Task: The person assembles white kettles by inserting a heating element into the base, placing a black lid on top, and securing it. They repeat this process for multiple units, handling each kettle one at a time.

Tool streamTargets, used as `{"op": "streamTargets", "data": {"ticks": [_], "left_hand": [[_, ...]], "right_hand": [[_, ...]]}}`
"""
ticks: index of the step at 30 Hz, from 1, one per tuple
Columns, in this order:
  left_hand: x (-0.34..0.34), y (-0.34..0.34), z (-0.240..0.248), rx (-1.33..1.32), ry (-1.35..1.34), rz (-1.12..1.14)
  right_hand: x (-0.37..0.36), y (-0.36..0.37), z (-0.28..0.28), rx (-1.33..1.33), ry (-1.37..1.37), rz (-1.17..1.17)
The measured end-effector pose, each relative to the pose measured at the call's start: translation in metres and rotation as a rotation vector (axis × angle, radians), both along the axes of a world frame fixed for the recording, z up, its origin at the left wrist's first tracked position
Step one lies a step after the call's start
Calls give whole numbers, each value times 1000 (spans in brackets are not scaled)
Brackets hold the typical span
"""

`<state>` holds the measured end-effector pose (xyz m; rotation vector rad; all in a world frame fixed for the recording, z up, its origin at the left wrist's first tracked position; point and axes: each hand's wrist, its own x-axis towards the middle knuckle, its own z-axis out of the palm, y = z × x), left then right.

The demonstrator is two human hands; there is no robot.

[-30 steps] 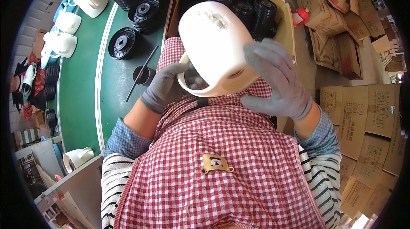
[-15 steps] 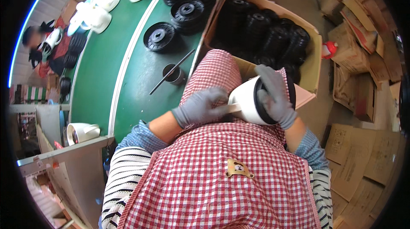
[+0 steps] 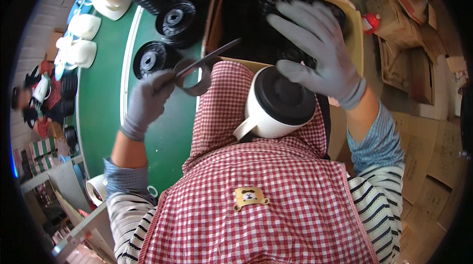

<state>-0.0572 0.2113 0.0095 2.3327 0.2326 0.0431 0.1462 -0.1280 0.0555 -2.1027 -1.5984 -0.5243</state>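
Observation:
A white jug with a handle (image 3: 268,123) rests in my lap, and a black round cap-like piece (image 3: 286,96) covers its upward-facing end. Over that piece's far right edge hovers my right hand (image 3: 320,52), gloved in grey, fingers spread and holding nothing. My left hand (image 3: 148,99), also gloved, is closed at the near end of a thin dark stick (image 3: 217,53) by the table edge. Right beside those fingers is a small dark cup (image 3: 197,84), blurred; whether the hand grips it too, I cannot tell.
Black round parts (image 3: 152,61) stand singly and in stacks on the green table (image 3: 106,77). An open cardboard box (image 3: 355,32) of black parts is beyond my knees. White jugs (image 3: 84,25) line the table's far left. Cartons (image 3: 419,150) lie at right; another person sits far left.
My left hand has left the jug's handle and moved to the stick, which is now lifted and shifted with the cup. My right hand has come off the black piece and spread. The view has shifted.

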Motion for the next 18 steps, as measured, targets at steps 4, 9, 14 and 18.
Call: {"op": "streamTargets", "data": {"ticks": [4,9,14,18], "left_hand": [[106,-62,66,-132,-38,-451],[159,-121,67,-46,196,-677],[152,-137,46,151,126,-737],[147,-148,49,261,67,-733]], "right_hand": [[24,0,23,-360,212,-26],[34,-61,-10,-339,699,-19],[23,-79,-62,-138,953,37],[32,-80,-75,-110,999,130]]}}
